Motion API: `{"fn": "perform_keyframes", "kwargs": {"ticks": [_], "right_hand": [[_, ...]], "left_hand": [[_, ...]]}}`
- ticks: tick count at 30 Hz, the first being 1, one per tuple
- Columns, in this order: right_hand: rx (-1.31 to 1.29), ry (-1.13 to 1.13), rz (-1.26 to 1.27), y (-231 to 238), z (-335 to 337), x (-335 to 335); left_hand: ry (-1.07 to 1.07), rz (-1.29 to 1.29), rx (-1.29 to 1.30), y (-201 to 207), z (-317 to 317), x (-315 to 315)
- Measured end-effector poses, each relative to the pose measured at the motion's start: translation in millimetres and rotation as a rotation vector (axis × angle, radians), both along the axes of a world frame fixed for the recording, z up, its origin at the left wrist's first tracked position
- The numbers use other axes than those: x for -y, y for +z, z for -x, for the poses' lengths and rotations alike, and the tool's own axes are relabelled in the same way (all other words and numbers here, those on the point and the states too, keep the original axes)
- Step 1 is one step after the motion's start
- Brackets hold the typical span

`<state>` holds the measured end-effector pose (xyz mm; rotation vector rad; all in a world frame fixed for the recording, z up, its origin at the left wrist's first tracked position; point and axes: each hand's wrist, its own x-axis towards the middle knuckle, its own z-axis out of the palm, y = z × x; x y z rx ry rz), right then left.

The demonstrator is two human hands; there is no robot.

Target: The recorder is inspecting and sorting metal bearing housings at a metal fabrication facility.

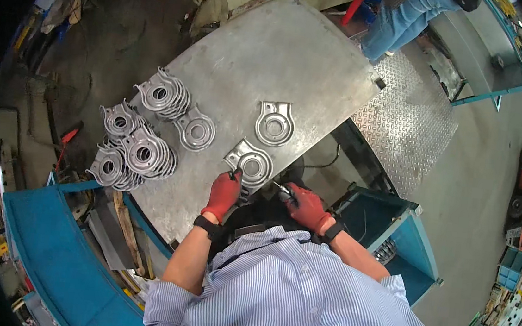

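A stamped metal bracket [252, 165] with a round ringed hole lies at the near edge of the metal table. My left hand [224, 195], in a red glove with black fingertips, is closed on its near left edge. My right hand [306, 207], gloved the same way, is closed around a small slim metallic tool [283, 191]. The tool's thin tip points at the bracket's right side; whether it touches cannot be made out. Its exact kind is hidden by the fingers. A second bracket [274, 125] lies flat just beyond the first.
Several stacks of like brackets [145, 153] stand at the table's left, with a single bracket [196, 129] beside them. A blue bin [387, 237] holding metal parts is by my right arm. A person in jeans [410, 16] stands beyond the table [273, 50].
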<state>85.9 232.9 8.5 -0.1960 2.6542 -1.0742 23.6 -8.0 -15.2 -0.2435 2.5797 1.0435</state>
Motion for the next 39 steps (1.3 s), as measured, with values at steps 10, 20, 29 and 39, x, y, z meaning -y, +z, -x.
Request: {"fn": "perform_keyframes", "kwargs": {"ticks": [10,20,29,39], "right_hand": [[0.116,0.122,-0.161,-19.5,6.9,19.7],[0.162,0.048,-0.178,-30.3,5.2,26.4],[0.176,0.049,-0.180,-31.6,2.1,27.8],[0.310,0.037,-0.190,-22.9,7.7,33.6]], "left_hand": [[0.019,0.214,0.094,-8.2,10.4,-13.9],[-0.011,0.231,0.087,-8.6,9.3,-13.6],[0.011,0.257,0.169,-0.8,13.6,-17.8],[0.002,0.275,0.158,-3.7,13.1,-16.5]]}}
